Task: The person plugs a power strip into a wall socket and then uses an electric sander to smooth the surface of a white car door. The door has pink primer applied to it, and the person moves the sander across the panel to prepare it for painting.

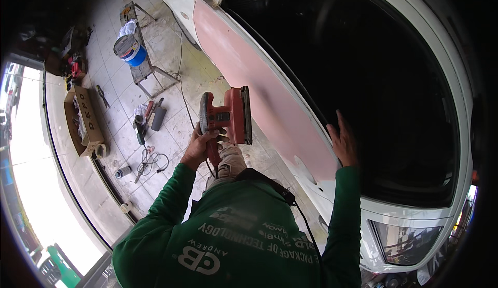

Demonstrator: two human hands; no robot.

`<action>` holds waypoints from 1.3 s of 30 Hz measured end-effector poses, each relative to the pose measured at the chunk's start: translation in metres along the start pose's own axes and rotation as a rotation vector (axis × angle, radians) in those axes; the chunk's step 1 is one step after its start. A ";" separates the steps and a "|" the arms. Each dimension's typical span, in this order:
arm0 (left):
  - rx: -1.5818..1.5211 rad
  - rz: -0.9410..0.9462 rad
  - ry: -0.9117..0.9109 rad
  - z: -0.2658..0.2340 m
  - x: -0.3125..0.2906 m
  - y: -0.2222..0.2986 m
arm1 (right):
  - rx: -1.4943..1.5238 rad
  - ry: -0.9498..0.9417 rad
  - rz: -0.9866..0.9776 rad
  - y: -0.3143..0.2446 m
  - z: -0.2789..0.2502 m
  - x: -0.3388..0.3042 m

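Observation:
My left hand [198,147] grips the rear handle of a red and black electric sander [234,117]. The sander is held upright, its flat dark pad facing the car and standing apart from the door. A cord runs from the handle end. The car door [275,104] is coated in dull pink filler or primer, with a darker smudge near its middle. My right hand [343,144] rests at the window sill by the door's upper edge, fingers stretched out over the dark glass [378,101], holding nothing.
A paint-smeared bench [141,73] carries a blue bucket [130,50] and white cloth. On the tiled floor lie hand tools, a coiled cable [151,164] and a small can [123,172]. A cardboard box [83,121] stands near the bright doorway. The sander's cord trails across the floor.

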State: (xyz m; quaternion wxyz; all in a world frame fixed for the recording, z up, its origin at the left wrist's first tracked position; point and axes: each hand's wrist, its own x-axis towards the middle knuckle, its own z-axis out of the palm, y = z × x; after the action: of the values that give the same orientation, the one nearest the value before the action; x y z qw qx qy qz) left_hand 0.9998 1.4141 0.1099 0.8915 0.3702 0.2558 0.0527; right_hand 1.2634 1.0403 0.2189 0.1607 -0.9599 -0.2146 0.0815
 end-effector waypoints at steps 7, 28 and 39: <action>-0.086 0.271 0.249 0.086 -0.062 -0.139 | 0.283 -0.225 -0.073 0.006 0.018 0.025; -0.094 0.384 0.223 0.224 -0.209 -0.201 | 0.167 -0.140 -0.214 0.045 0.049 0.047; -0.288 0.315 0.348 0.254 -0.154 -0.272 | 0.039 -0.373 -0.110 0.041 0.050 0.067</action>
State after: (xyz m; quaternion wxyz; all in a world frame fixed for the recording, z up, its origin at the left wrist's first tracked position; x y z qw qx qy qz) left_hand 0.9668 1.0140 0.1380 0.8584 0.2604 0.3343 0.2892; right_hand 1.3276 1.0485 0.1525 0.1408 -0.9118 -0.2911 0.2533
